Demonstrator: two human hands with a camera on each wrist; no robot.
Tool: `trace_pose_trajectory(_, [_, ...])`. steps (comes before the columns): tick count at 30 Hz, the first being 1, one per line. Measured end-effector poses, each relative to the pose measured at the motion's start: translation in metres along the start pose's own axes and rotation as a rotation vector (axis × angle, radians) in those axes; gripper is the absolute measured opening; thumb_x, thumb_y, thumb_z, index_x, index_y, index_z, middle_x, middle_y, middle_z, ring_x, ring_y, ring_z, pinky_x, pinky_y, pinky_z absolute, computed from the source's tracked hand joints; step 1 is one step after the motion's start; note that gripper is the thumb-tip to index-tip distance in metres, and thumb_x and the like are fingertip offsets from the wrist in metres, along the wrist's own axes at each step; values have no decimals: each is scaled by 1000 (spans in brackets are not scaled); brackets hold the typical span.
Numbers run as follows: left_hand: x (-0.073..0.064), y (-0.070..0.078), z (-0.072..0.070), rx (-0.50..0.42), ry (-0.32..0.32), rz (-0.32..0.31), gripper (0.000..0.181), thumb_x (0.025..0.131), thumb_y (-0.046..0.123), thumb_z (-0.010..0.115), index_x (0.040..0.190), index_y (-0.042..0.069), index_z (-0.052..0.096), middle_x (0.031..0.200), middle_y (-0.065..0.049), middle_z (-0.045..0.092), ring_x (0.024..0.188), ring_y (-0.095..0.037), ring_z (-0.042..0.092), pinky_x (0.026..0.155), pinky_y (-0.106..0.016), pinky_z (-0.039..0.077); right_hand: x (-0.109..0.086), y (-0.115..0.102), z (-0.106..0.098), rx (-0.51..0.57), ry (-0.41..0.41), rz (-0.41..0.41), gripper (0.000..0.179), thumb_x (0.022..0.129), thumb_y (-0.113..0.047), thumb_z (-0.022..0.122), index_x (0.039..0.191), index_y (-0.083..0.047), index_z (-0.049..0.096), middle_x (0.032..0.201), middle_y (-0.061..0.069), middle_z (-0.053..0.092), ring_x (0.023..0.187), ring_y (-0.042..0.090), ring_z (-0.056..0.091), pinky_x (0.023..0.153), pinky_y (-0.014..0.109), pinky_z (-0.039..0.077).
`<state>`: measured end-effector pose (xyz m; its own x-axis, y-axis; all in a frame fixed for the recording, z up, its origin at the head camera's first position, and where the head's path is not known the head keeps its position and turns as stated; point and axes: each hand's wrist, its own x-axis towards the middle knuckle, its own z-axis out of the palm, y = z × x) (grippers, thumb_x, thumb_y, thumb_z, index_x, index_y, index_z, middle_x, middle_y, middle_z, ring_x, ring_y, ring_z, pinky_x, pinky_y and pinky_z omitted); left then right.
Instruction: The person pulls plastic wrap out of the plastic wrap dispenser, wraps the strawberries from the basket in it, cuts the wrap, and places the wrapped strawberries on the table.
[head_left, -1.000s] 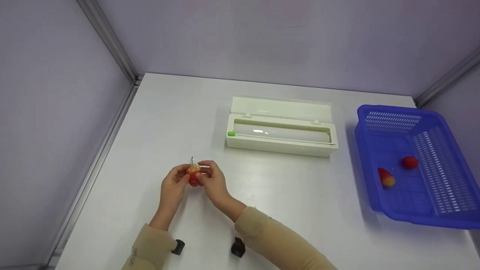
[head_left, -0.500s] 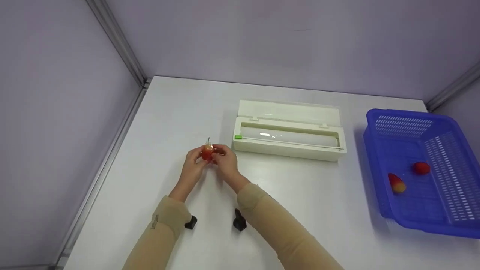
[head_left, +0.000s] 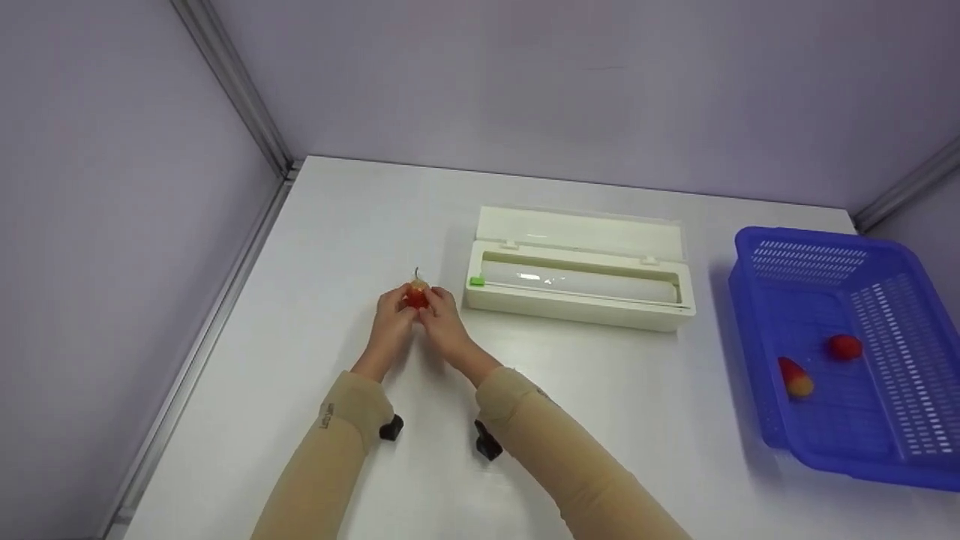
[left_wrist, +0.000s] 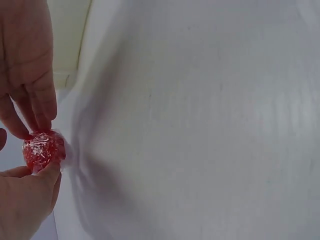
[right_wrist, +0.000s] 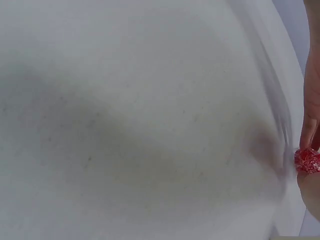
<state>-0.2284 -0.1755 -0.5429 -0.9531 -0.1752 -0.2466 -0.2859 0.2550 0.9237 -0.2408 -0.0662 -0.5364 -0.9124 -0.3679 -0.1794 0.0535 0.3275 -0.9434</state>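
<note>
Between my two hands is a small red-and-yellow fruit [head_left: 417, 295] with a thin stem pointing away from me. Clear, crinkled plastic film covers it, shining in the left wrist view on the red fruit [left_wrist: 44, 150]. My left hand [head_left: 391, 324] pinches its left side with fingers and thumb. On the right side my right hand [head_left: 445, 327] holds it the same way, fingertips close to the stem end. The right wrist view catches only part of the film-covered fruit [right_wrist: 307, 160] at its edge. Whether the fruit touches the table cannot be told.
A cream film dispenser box [head_left: 577, 311] lies right of the hands, lid raised, with a white roll [head_left: 592, 282] and green slider [head_left: 477, 281]. Far right, a blue basket [head_left: 757, 337] holds a red fruit [head_left: 844, 346] and a red-yellow fruit [head_left: 796, 378].
Both hands moved away from me and slightly right with the fruit, most of it in the first half second. The fingers have since shifted round the fruit. Box and basket stay put.
</note>
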Motion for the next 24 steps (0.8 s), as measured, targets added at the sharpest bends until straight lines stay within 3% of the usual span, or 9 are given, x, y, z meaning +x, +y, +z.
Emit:
trace_pose_trajectory(5, [7,-4,2,3,11,12,56,83,3,38,139,-4,34,139,-19,30,132,-33,34,109,-41,34,3,3,0,-70,-26,-6,56,88,2,40,143,4,26,142,21,24,132,29,32,110,38,31])
trace_pose_trajectory(13, [14,-5,1,13,16,46,56,81,5,34,136,-4,39,137,-19,33,128,-29,33,108,-42,30,10,5,-8,-138,-78,-20,67,79,9,37,144,5,21,142,24,22,135,32,25,113,39,24])
trace_pose_trajectory(24, [30,6,-2,98,-13,53,51,84,5,36,133,-5,44,133,-21,37,126,-30,36,109,-41,29,21,1,-10,-89,-113,52,68,82,6,36,146,1,14,143,24,18,135,31,23,114,39,23])
